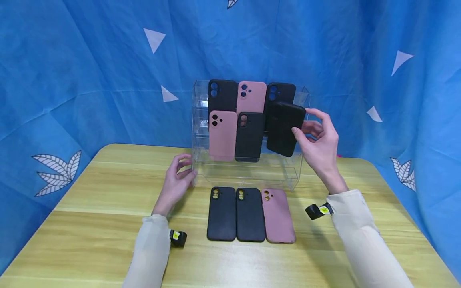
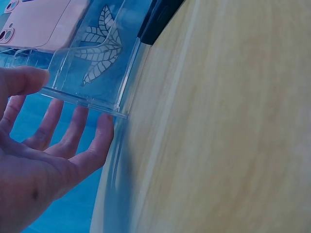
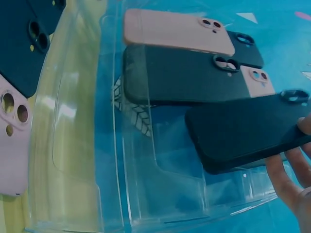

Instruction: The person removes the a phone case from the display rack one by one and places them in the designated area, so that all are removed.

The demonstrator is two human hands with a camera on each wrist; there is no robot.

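Observation:
My right hand (image 1: pixel 320 138) pinches a black phone case (image 1: pixel 284 128) by its right edge, tilted in front of the right part of a clear tiered display stand (image 1: pixel 248 176). In the right wrist view, that case's lower end is apart from the shelf lip. My left hand (image 1: pixel 178 182) touches the stand's left side panel, its fingers (image 2: pixel 73 128) spread along the clear plastic. Standing in the upper tier are a black case (image 1: pixel 223 96), a pink case (image 1: pixel 252 96) and another black case (image 1: pixel 282 91). Below them stand a pink case (image 1: pixel 223 138) and a black case (image 1: pixel 249 138).
Before the stand, two black cases (image 1: pixel 221 216) (image 1: pixel 250 216) and a pink case (image 1: pixel 279 218) lie side by side on the wooden table (image 1: pixel 108 216). A blue patterned curtain (image 1: pixel 108 72) hangs behind. Small black cameras are strapped to both wrists.

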